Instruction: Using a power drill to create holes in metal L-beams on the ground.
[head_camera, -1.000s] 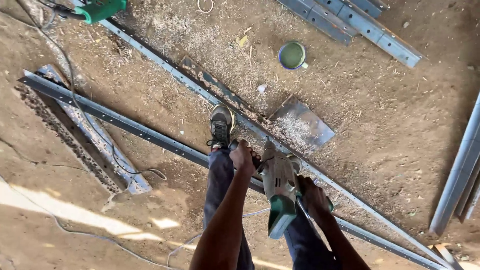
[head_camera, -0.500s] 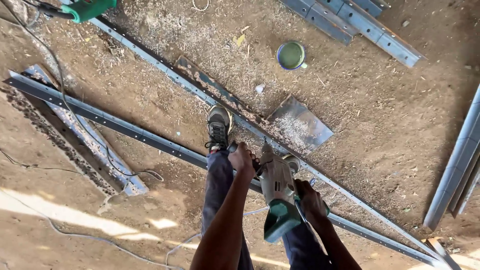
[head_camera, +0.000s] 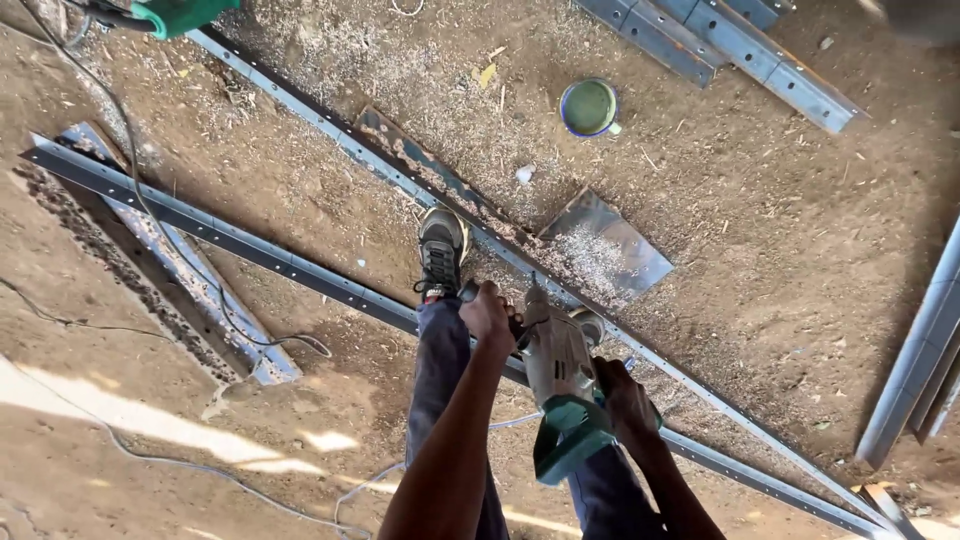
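Observation:
I hold a grey and green power drill pointing down at a long perforated steel angle bar that lies on the dirt. My left hand grips the drill's side handle. My right hand is closed round its rear grip. My shoe stands on a second perforated steel bar that runs off to the left. The drill bit is hidden behind the tool's body.
A flat steel plate dusted with metal shavings lies just beyond the drill. A green-filled tin can stands further off. More steel sections lie top right and pipes at right. A power cable trails lower left.
The view has drifted slightly, so bars and plate sit a little lower left in frame. Both hands keep their grip on the drill, which stays over the same bar.

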